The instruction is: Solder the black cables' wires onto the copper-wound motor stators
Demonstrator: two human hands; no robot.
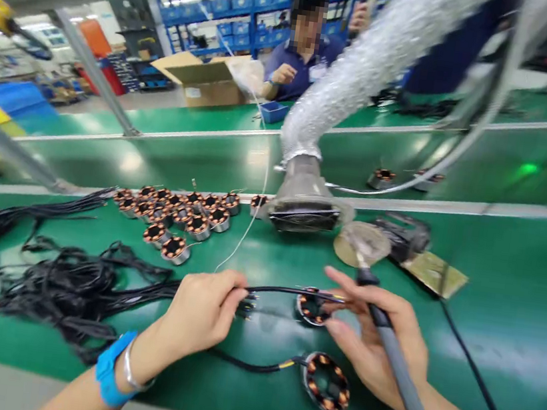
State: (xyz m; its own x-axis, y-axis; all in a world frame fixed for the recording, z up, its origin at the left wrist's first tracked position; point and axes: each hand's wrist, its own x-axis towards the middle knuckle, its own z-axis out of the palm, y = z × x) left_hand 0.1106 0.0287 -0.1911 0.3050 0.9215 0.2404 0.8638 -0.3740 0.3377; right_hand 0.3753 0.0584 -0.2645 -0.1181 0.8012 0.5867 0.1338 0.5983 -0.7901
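My left hand (201,313) pinches a black cable (272,290) near its end, over the green bench. The cable runs right to a small copper-wound stator (311,307) that my right hand (377,340) steadies with its fingertips. In the same right hand a soldering iron (394,362) is gripped, its tip pointing up toward a round sponge holder (362,243). A second stator (327,381) with a black lead attached lies flat on the bench just below my hands.
Several wound stators (176,216) are grouped at the left centre. Tangled black cables (66,285) lie at the left. A foil fume duct (304,202) hangs above the bench. A person (303,54) sits at the far bench beside a cardboard box (204,81).
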